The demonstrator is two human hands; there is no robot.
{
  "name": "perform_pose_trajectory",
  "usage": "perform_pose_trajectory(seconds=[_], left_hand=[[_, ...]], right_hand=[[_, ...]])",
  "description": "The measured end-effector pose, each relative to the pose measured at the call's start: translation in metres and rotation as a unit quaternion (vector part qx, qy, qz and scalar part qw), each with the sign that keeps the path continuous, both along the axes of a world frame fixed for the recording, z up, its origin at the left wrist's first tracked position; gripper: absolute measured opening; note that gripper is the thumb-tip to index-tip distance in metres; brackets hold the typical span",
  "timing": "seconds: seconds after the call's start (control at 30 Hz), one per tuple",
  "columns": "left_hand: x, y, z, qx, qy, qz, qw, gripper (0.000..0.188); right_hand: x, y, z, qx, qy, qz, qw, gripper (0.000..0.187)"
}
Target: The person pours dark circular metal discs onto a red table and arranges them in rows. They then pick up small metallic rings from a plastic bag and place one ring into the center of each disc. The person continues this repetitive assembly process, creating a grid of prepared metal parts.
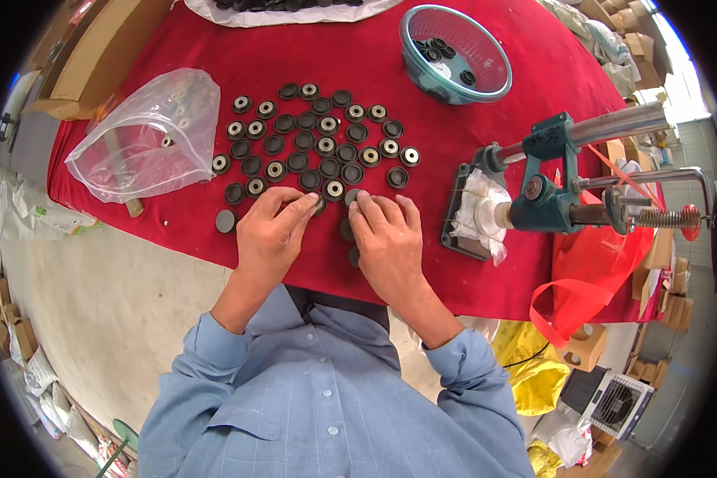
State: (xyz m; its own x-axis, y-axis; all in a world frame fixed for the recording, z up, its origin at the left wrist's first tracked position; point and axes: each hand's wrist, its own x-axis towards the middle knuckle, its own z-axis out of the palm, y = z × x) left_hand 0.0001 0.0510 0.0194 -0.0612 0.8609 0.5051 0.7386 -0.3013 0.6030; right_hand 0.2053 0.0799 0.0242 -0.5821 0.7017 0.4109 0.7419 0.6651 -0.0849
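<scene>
Many small black round caps lie on the red cloth in front of me, some hollow side up like the cap [329, 167], others with a metal ring [333, 190] set inside. My left hand [272, 235] is closed, its thumb and forefinger pinching a black cap [320, 205] at the near edge of the group. Just to the right, my right hand [386, 239] has its fingertips closed on a dark flat-faced cap [353, 196]. More dark caps lie partly hidden under that hand. A single flat-side-up cap [226, 221] rests left of my left hand.
At the right stands a green hand press [546, 179] with white wrapping on its base. A teal plastic basket [456, 88] holds several black caps. On the left lie a clear plastic bag [147, 135] with metal rings and a cardboard box [107, 56]. A red bag [593, 271] hangs at the right edge.
</scene>
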Motion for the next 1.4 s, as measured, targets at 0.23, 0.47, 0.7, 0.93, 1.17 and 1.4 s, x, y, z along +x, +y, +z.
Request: perform_pose_trajectory(seconds=[0.23, 0.47, 0.7, 0.93, 1.17, 1.4], left_hand=[[0.006, -0.002, -0.007, 0.025, 0.053, 0.002, 0.998, 0.027], [0.009, -0.002, -0.012, 0.031, 0.084, -0.022, 0.996, 0.027], [0.01, -0.006, -0.022, 0.042, 0.109, 0.003, 0.993, 0.031], [0.014, -0.019, -0.019, 0.01, 0.211, 0.034, 0.977, 0.04], [0.014, -0.024, -0.018, 0.005, 0.218, 0.02, 0.976, 0.046], [0.013, -0.018, -0.014, 0.013, 0.156, 0.009, 0.988, 0.038]], right_hand=[[-0.003, -0.013, -0.009, 0.005, 0.015, -0.04, 0.999, 0.035], [0.023, 0.027, 0.005, -0.062, 0.165, -0.087, 0.98, 0.036], [0.03, 0.048, -0.01, -0.122, 0.152, -0.163, 0.967, 0.03], [0.025, 0.057, -0.009, -0.188, 0.23, -0.149, 0.943, 0.024], [0.043, 0.091, 0.001, -0.074, 0.299, -0.157, 0.938, 0.023], [0.043, 0.094, -0.015, -0.039, 0.223, -0.112, 0.968, 0.017]])
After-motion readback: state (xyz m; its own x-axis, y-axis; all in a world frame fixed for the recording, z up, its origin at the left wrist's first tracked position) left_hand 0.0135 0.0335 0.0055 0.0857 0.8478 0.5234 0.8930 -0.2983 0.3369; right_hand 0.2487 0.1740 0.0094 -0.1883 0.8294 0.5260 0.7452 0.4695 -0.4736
